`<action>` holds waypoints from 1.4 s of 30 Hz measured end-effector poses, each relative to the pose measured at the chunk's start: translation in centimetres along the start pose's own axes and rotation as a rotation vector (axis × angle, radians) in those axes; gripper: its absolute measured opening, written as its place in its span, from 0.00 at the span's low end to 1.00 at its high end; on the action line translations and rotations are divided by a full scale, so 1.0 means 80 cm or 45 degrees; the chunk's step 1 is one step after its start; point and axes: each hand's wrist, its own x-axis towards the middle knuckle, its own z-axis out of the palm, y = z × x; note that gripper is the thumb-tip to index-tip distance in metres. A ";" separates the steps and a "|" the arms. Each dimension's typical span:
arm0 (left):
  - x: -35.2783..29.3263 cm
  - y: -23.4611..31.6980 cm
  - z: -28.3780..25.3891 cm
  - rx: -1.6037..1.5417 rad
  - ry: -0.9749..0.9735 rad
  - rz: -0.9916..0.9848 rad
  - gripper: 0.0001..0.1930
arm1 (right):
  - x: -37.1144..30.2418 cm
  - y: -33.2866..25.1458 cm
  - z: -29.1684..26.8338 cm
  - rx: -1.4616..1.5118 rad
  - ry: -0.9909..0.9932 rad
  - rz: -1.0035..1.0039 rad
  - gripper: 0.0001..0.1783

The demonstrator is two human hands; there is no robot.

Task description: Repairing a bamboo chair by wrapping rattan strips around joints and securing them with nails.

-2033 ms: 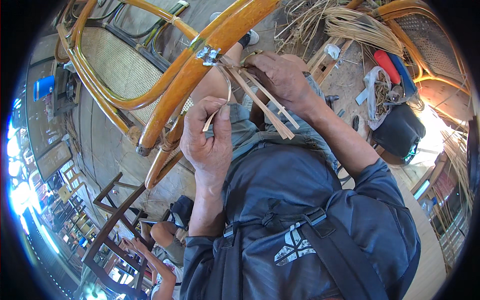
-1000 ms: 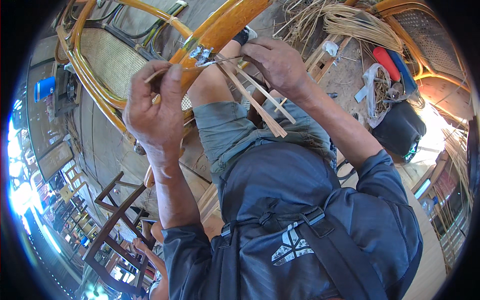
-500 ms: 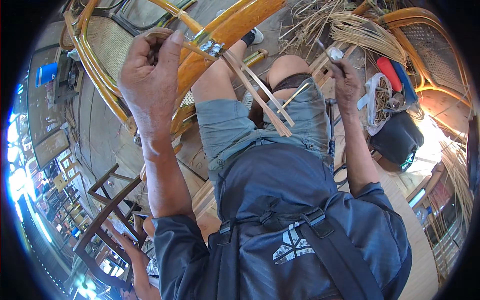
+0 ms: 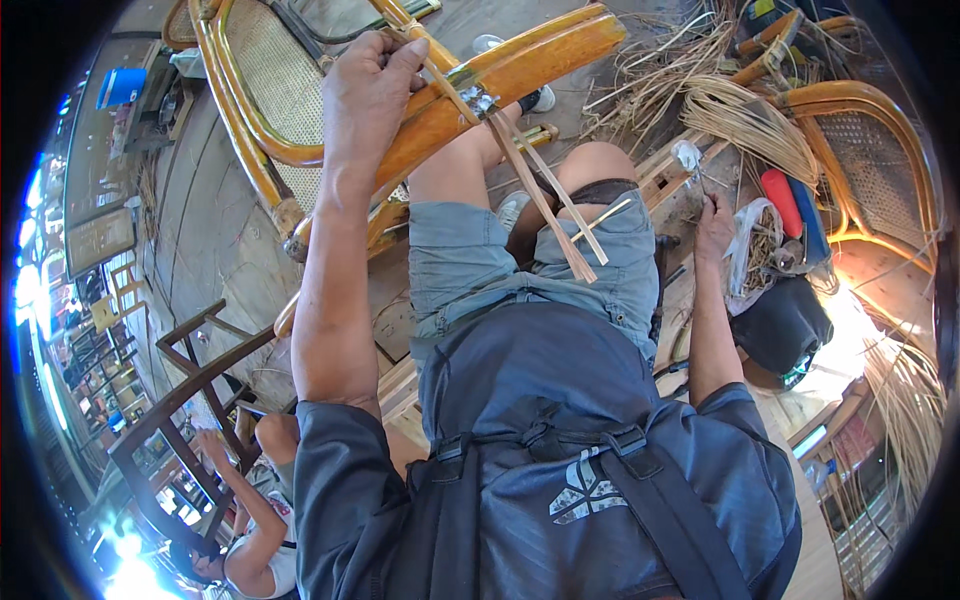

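My left hand (image 4: 375,92) pinches the upper end of a flat rattan strip (image 4: 452,92). The strip lies against a glossy orange-brown rattan chair frame (image 4: 545,62). White paste (image 4: 479,101) is smeared where the strip meets the frame. Below that spot, loose strip ends (image 4: 545,205) hang over my lap. On the right, my right hand (image 4: 713,230) is closed around a thin tool (image 4: 699,183). The tool's far end is at a white lump of paste (image 4: 686,154) by a wooden block; whether it touches the lump, I cannot tell.
A coil of rattan cane (image 4: 755,130) lies at the far right, before another rattan chair (image 4: 880,150). Nearby are a red cylinder (image 4: 781,202), a plastic bag of scraps (image 4: 757,255) and a black bag (image 4: 785,330). A co-worker (image 4: 260,530) sits at lower left beside a dark wooden frame (image 4: 190,375).
My right hand has moved down and right, bringing the tool's end from beside the frame side to the white lump. My left hand keeps its pinch on the strip; the view has shifted slightly.
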 end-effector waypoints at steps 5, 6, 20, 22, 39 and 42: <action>0.009 -0.004 0.000 0.119 -0.052 -0.082 0.16 | 0.004 0.004 0.005 -0.049 0.082 -0.144 0.07; 0.014 -0.006 0.000 0.154 -0.083 -0.063 0.16 | 0.005 0.006 0.006 -0.045 0.087 -0.149 0.07; 0.017 -0.020 0.009 0.292 -0.050 -0.026 0.16 | -0.009 0.068 0.013 -0.111 0.101 0.126 0.14; 0.010 -0.006 -0.005 0.209 -0.190 -0.167 0.15 | -0.015 0.054 0.008 -0.017 0.171 0.050 0.12; 0.055 -0.032 -0.017 -0.100 -0.750 -0.379 0.14 | 0.082 -0.339 -0.118 0.783 -0.180 -0.517 0.09; 0.063 -0.018 -0.024 -0.180 -0.823 -0.442 0.14 | 0.097 -0.411 -0.115 0.714 -0.474 -0.974 0.08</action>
